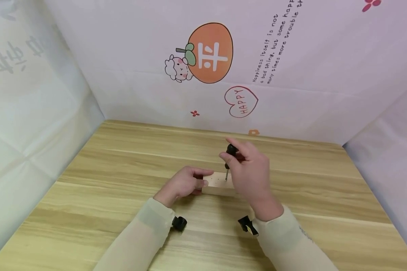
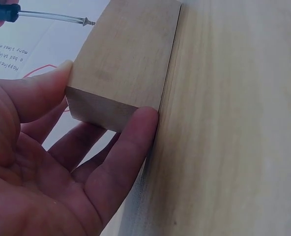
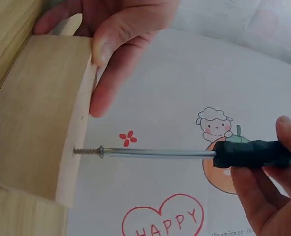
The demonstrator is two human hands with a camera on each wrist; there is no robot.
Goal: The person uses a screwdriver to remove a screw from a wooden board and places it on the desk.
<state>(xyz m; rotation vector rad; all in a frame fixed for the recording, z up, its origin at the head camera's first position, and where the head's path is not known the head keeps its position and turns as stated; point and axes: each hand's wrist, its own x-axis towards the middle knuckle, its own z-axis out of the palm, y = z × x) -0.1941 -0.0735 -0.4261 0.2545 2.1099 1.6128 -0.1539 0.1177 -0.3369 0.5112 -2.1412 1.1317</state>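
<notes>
A pale wooden block (image 1: 218,191) with small holes in its top lies on the table. My left hand (image 1: 185,182) grips the block's left end, thumb on the top edge and fingers around the end. In my right hand (image 1: 252,171) is a screwdriver (image 3: 248,154) with a black handle, pinched between thumb and fingers. Its metal shaft points down at the block, the tip meeting the head of a screw (image 3: 89,152). The screw stands partway in the block's top face, much of its thread showing. The left wrist view also has the block's side (image 2: 126,54) and the screwdriver shaft (image 2: 52,16).
The wood-grain table (image 1: 122,158) stretches around the block. Behind it hangs a white printed cloth (image 1: 139,45), with more cloth at both sides. Black wrist cameras, left (image 1: 179,223) and right (image 1: 248,226), sit at the sleeve cuffs.
</notes>
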